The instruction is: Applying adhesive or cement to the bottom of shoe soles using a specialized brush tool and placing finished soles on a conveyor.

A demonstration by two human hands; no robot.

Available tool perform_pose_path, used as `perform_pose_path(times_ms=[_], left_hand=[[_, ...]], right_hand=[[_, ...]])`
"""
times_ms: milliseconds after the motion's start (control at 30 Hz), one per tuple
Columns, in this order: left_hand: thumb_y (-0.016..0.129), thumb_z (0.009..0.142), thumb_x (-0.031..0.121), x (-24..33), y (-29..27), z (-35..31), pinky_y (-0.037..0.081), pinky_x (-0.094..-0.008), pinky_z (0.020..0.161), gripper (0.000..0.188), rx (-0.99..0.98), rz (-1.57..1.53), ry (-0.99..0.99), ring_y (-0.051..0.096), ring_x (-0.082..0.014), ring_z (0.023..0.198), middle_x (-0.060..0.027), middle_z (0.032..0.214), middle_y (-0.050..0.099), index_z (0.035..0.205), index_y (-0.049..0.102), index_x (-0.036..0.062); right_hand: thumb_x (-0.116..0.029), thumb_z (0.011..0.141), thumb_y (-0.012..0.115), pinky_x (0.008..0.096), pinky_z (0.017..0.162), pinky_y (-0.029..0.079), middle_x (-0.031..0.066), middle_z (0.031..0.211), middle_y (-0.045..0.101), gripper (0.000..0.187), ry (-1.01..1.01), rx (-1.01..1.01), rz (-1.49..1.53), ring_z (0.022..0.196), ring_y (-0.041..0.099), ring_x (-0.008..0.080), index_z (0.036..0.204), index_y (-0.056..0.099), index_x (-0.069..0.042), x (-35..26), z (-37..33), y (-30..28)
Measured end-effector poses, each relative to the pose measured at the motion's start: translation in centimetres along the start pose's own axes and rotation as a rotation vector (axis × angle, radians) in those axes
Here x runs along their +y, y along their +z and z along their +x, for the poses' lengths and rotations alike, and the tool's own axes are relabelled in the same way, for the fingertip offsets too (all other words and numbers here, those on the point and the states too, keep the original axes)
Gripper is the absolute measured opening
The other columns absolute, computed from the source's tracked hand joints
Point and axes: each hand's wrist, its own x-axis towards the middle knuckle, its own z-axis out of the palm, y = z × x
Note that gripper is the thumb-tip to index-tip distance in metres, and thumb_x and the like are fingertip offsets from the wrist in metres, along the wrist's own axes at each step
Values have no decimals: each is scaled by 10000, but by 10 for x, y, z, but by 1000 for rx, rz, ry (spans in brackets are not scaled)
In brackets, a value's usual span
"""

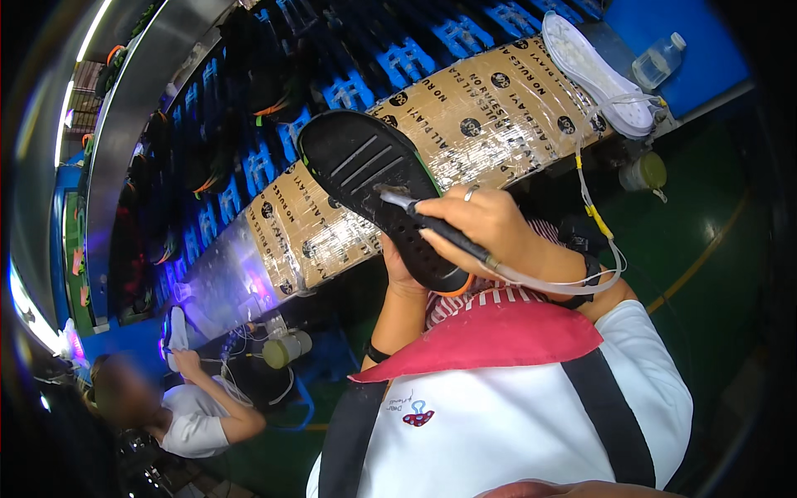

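My left hand [399, 267] grips a black shoe sole [365, 162] from beneath, its fingers mostly hidden by it. Orange trim shows at the sole's near end, green at its far edge. Holes dot the sole's nearer half, and raised bars cross the far half. Closed around a black-handled brush [452, 235], my right hand [488, 217] wears a ring. The brush's tip touches the sole near its middle. From the handle's back end a clear tube [552, 287] loops out to the right.
A cardboard-covered ledge [490, 116] wrapped in clear film runs beneath the sole. On its right end lie a white sole [581, 70] and a clear bottle [659, 61]. Beyond is a rack with blue holders [407, 60]. A co-worker [195, 415] handles a sole at lower left.
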Motion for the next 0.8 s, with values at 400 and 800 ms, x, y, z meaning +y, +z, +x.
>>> perform_pose_path(times_ms=[400, 800], left_hand=[[565, 767, 603, -2, 17, 4, 363, -426, 1018, 684, 42, 240, 27, 474, -262, 1176, -103, 1274, 496, 1249, 468, 127], [503, 767, 666, 14, 0, 6, 396, -455, 977, 752, 17, 16, 38, 503, -309, 1125, -157, 1267, 488, 1253, 467, 94]], right_hand=[[-47, 676, 693, 303, 474, 444, 124, 687, 577, 271, 26, 42, 19, 552, 574, 249, 928, 608, 7, -3, 1, 0], [-32, 679, 689, 306, 481, 448, 130, 689, 582, 262, 33, -1, 83, 553, 583, 248, 925, 615, 17, -2, -9, 2]])
